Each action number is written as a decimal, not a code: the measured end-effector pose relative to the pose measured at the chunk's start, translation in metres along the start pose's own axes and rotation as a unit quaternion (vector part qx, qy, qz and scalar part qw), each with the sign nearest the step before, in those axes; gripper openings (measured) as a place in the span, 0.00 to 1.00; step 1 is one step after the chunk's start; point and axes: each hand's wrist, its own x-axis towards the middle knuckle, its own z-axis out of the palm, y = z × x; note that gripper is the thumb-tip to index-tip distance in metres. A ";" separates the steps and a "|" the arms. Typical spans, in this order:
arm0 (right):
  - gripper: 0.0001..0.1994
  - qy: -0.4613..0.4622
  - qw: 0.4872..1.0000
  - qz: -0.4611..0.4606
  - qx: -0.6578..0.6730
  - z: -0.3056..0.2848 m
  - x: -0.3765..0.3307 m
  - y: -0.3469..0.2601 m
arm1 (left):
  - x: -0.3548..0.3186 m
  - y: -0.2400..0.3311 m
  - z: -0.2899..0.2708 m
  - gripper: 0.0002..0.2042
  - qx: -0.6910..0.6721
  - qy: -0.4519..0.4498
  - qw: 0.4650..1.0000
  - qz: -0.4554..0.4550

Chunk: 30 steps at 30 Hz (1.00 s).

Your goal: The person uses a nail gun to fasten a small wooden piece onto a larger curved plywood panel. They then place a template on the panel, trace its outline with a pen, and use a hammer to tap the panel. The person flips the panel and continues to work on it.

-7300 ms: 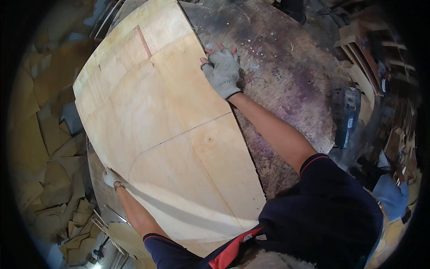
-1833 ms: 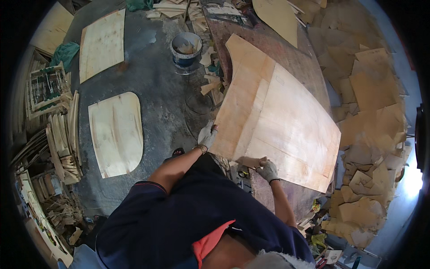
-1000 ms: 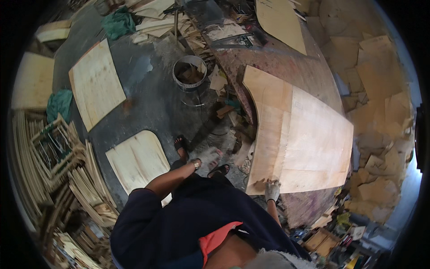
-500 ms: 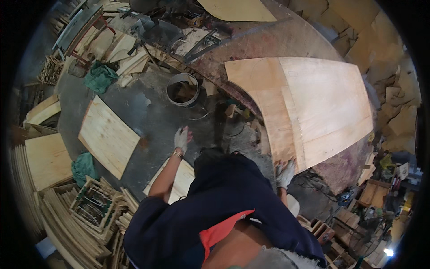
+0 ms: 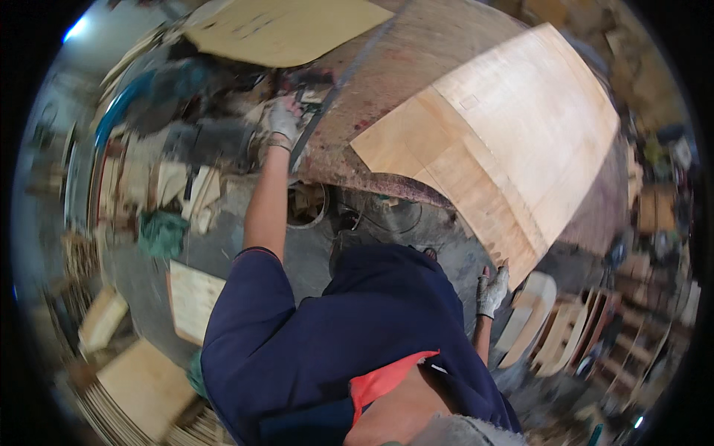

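A large curved-edged plywood panel [image 5: 513, 134] lies on the stained brown worktable [image 5: 327, 141]. My right hand [image 5: 492, 291], in a white glove with bare fingertips, is at the panel's near corner. Its fingers are apart, and one fingertip overlaps the panel's edge. My left arm stretches forward to the table's left edge. There my left hand [image 5: 285, 119], gloved too, is curled among small tools beside a long flat metal strip [image 5: 338, 88]. A short dark piece shows at its fingertips; what it is I cannot make out.
A yellowish sheet [image 5: 282, 30] lies at the table's far end. Below the left edge stands a bucket [image 5: 309, 204] of scraps. Wood offcuts and a green bag [image 5: 163, 234] are on the left. Curved wooden parts [image 5: 558, 334] stand at the right, with stacked boards [image 5: 145, 386] at lower left.
My left hand has gone from above the floor up to the tools at the table's edge. My right hand has shifted off the panel's surface to its corner. The whole view has turned.
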 end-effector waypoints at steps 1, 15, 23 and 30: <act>0.37 -0.002 0.999 0.039 -0.003 0.003 -0.021 -0.011 | 0.035 0.009 0.002 0.19 -0.043 -0.017 0.999 0.004; 0.36 -0.151 0.939 0.308 -0.030 0.049 -0.254 -0.164 | 0.284 0.052 -0.004 0.13 0.027 -0.068 0.980 -0.184; 0.31 -0.151 0.950 0.273 -0.031 0.043 -0.227 -0.192 | 0.077 0.041 0.069 0.16 0.123 0.030 0.989 0.076; 0.28 -0.170 0.956 0.237 -0.014 0.016 -0.149 -0.239 | -0.218 0.003 0.089 0.20 0.134 -0.078 0.985 -0.074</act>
